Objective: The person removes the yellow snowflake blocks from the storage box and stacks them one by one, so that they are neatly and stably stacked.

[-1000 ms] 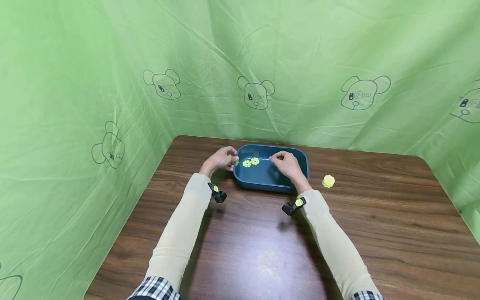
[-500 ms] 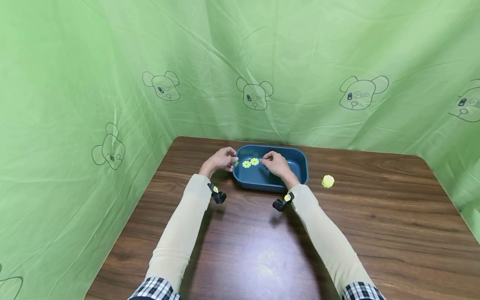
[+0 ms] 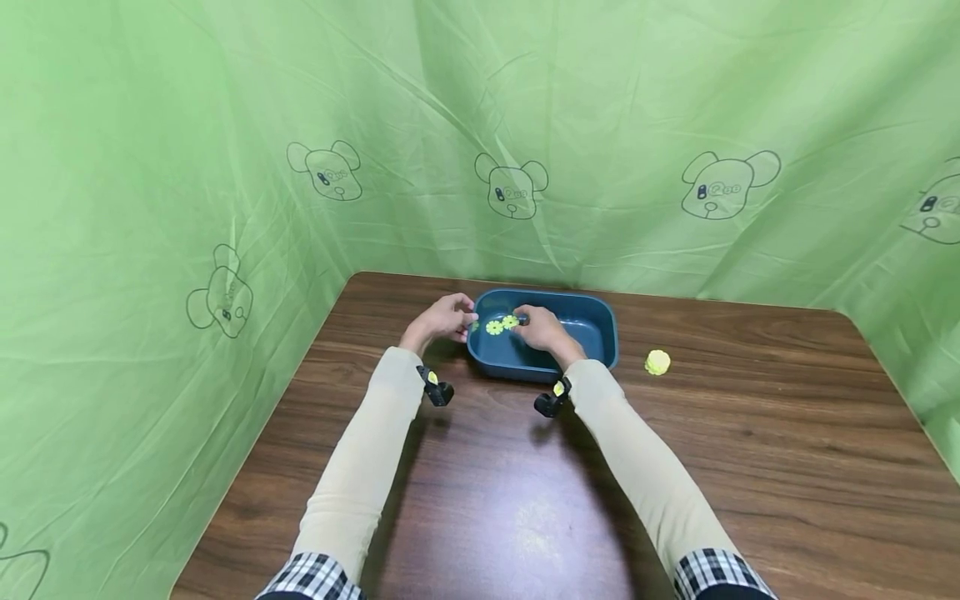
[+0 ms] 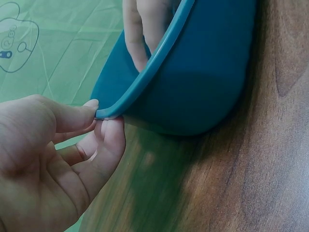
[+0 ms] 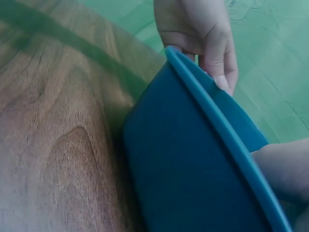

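A dark blue rectangular basin point(image 3: 517, 372) stands near the table's far edge. My left hand point(image 3: 442, 319) pinches its rim at the left end; the left wrist view shows thumb and fingers on either side of the lip. Inside the basin lie two small yellow flower-shaped pieces point(image 3: 494, 327), side by side toward the left. My right hand point(image 3: 542, 329) reaches over the front rim into the basin, its fingertips beside the right-hand flower. In the left wrist view the right fingers point(image 4: 145, 29) point down behind the basin wall, their tips hidden. Whether they hold anything cannot be seen.
On the brown wooden table point(image 3: 495, 467), right of the basin, sits a yellow scalloped piece point(image 3: 657, 362), perhaps a stack. A green curtain point(image 3: 600, 100) with bear-head outlines hangs behind the table and along its left side.
My right hand has moved left inside the basin, from near its middle to beside the right-hand flower. My left hand has stayed on the rim, and the basin has not visibly moved.
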A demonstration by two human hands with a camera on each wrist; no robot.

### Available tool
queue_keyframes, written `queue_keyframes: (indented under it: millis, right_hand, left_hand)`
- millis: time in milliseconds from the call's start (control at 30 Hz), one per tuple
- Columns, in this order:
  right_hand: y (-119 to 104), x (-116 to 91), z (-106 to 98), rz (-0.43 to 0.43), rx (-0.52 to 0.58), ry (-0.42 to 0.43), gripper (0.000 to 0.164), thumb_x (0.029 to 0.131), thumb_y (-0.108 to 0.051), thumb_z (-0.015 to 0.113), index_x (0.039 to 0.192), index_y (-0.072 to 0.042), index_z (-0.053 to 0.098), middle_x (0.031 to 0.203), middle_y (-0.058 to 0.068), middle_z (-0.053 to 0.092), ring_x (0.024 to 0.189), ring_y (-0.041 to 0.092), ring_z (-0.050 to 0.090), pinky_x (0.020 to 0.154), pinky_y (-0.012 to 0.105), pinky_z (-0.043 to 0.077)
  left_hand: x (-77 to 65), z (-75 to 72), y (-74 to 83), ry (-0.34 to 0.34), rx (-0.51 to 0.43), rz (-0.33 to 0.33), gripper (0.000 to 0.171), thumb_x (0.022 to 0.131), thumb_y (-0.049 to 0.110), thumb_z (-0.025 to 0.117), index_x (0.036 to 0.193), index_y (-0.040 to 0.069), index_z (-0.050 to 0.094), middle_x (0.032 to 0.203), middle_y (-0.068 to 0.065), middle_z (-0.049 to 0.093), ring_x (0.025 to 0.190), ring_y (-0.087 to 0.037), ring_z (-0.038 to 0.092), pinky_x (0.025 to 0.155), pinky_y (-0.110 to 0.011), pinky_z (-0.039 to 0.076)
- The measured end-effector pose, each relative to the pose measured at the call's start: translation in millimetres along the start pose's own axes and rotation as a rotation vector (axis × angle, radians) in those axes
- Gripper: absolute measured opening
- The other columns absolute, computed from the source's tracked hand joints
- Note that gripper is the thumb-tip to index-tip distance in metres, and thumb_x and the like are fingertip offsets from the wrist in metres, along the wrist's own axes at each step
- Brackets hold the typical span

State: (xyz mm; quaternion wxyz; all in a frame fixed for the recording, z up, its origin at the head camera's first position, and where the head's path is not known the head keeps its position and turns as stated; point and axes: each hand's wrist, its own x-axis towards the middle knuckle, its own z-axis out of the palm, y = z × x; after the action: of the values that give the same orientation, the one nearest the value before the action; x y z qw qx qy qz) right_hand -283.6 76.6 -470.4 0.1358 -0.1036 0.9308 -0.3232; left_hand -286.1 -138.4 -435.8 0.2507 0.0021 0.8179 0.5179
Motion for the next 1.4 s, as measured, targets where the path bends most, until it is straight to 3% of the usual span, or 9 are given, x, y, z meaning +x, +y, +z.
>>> queue_keyframes:
  millis: [233, 433, 600, 733, 800, 967, 1100, 1233, 1400]
  right_hand:
    - [-3.3, 2.1, -0.6, -0.032, -0.186, -0.032, 0.045, 0.094, -0.022, 0.060, 0.136, -0.009, 0.052, 0.135, 0.017, 0.053, 0.130, 0.032, 0.041, 0.111, 0.043, 0.035]
    - [-3.2, -1.1, -1.2, -0.008, -0.222, -0.009, 0.037, 0.091, -0.020, 0.065, 0.125, -0.009, 0.060, 0.127, 0.015, 0.056, 0.124, 0.030, 0.046, 0.108, 0.043, 0.039]
    - [-3.0, -5.0, -1.5, 0.025, -0.252, 0.007, 0.018, 0.085, -0.022, 0.072, 0.094, -0.009, 0.064, 0.102, 0.009, 0.060, 0.100, 0.025, 0.054, 0.090, 0.038, 0.047]
    - [-2.5, -8.9, -3.4, 0.037, -0.268, 0.002, 0.032, 0.082, -0.026, 0.076, 0.067, -0.013, 0.052, 0.073, 0.001, 0.048, 0.074, 0.020, 0.047, 0.069, 0.034, 0.043]
    - [-2.6, -12.1, -5.7, 0.054, -0.258, 0.001, 0.035, 0.081, -0.028, 0.077, 0.064, -0.014, 0.050, 0.069, -0.001, 0.046, 0.070, 0.019, 0.045, 0.066, 0.034, 0.042]
    - [-1.6, -20.6, -14.8, 0.090, -0.199, -0.017, 0.020, 0.085, -0.027, 0.072, 0.075, -0.012, 0.064, 0.076, 0.001, 0.059, 0.071, 0.019, 0.053, 0.068, 0.035, 0.045]
    - [3.9, -24.7, -21.5, 0.061, -0.111, -0.035, 0.019, 0.088, -0.025, 0.068, 0.079, -0.008, 0.069, 0.075, 0.001, 0.060, 0.068, 0.018, 0.051, 0.063, 0.030, 0.043]
    - [10.3, -28.5, -27.5, 0.023, -0.007, -0.038, 0.022, 0.090, -0.025, 0.067, 0.081, -0.005, 0.069, 0.073, 0.001, 0.060, 0.065, 0.015, 0.048, 0.058, 0.026, 0.040]
    - [13.0, -34.7, -35.4, 0.012, 0.099, -0.002, 0.023, 0.088, -0.029, 0.069, 0.085, -0.007, 0.070, 0.085, 0.004, 0.067, 0.073, 0.015, 0.058, 0.062, 0.025, 0.045]
  left_hand:
    - [-1.3, 2.4, 2.5, -0.017, -0.012, -0.012, 0.027, 0.100, 0.012, 0.050, 0.125, 0.004, 0.044, 0.113, -0.028, 0.053, 0.069, -0.017, 0.055, 0.092, -0.050, 0.053]
    - [-1.5, 2.5, 2.9, -0.011, -0.018, -0.016, 0.026, 0.100, 0.011, 0.050, 0.124, 0.004, 0.044, 0.115, -0.029, 0.052, 0.069, -0.017, 0.055, 0.092, -0.049, 0.053]
    - [-1.1, 1.6, 1.4, -0.012, -0.016, -0.021, 0.030, 0.099, 0.012, 0.051, 0.127, 0.003, 0.044, 0.103, -0.021, 0.055, 0.068, -0.016, 0.055, 0.088, -0.047, 0.055]
    - [-1.8, 2.5, 0.6, -0.015, -0.012, -0.020, 0.031, 0.099, 0.012, 0.051, 0.128, 0.003, 0.044, 0.101, -0.020, 0.055, 0.067, -0.016, 0.055, 0.089, -0.048, 0.055]
    - [-2.1, 2.6, 0.7, -0.017, -0.015, -0.019, 0.029, 0.099, 0.012, 0.050, 0.126, 0.003, 0.044, 0.107, -0.023, 0.054, 0.068, -0.017, 0.055, 0.091, -0.049, 0.053]
    - [-1.6, 1.5, 0.4, -0.017, -0.025, -0.014, 0.027, 0.099, 0.011, 0.050, 0.125, 0.003, 0.044, 0.109, -0.025, 0.054, 0.067, -0.017, 0.055, 0.093, -0.051, 0.052]
    - [-1.2, 1.1, 0.7, -0.011, -0.012, -0.010, 0.028, 0.099, 0.010, 0.050, 0.125, 0.003, 0.044, 0.102, -0.020, 0.055, 0.067, -0.017, 0.056, 0.089, -0.048, 0.055]
    - [-1.4, 1.0, 0.9, -0.019, -0.012, -0.008, 0.030, 0.099, 0.011, 0.050, 0.127, 0.002, 0.043, 0.106, -0.023, 0.054, 0.068, -0.017, 0.055, 0.093, -0.051, 0.052]
    - [-0.4, 0.3, 0.4, -0.016, -0.005, -0.002, 0.030, 0.100, 0.012, 0.049, 0.127, 0.002, 0.043, 0.102, -0.020, 0.054, 0.068, -0.017, 0.054, 0.095, -0.052, 0.050]
